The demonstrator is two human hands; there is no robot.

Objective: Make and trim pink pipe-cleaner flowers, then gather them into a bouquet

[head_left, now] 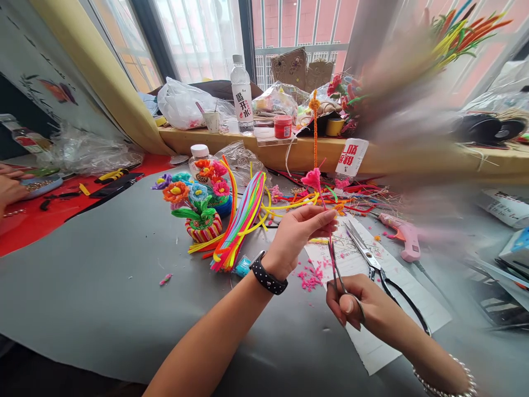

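Note:
My left hand (295,234), with a dark spotted watch band at the wrist, pinches the stem of a pink pipe-cleaner flower (312,179). The bloom points up beyond the fingertips. In my right hand (357,303) is a small pair of scissors (333,262), fingers wrapped round its handles. Its blades point upward beside the stem just below my left fingers; I cannot tell whether they touch it. Pink fuzz clippings (309,277) lie under the hands. Large black-handled scissors (369,255) rest on a white paper sheet (407,325) near my right hand.
Left of my hands are a bundle of colourful pipe cleaners (243,220) and a small pot of fuzzy flowers (202,227). A pink glue gun (407,237) lies right. A blurred shape crosses the right side. Another person's hand (10,190) shows far left. A water bottle (242,99) stands on the sill.

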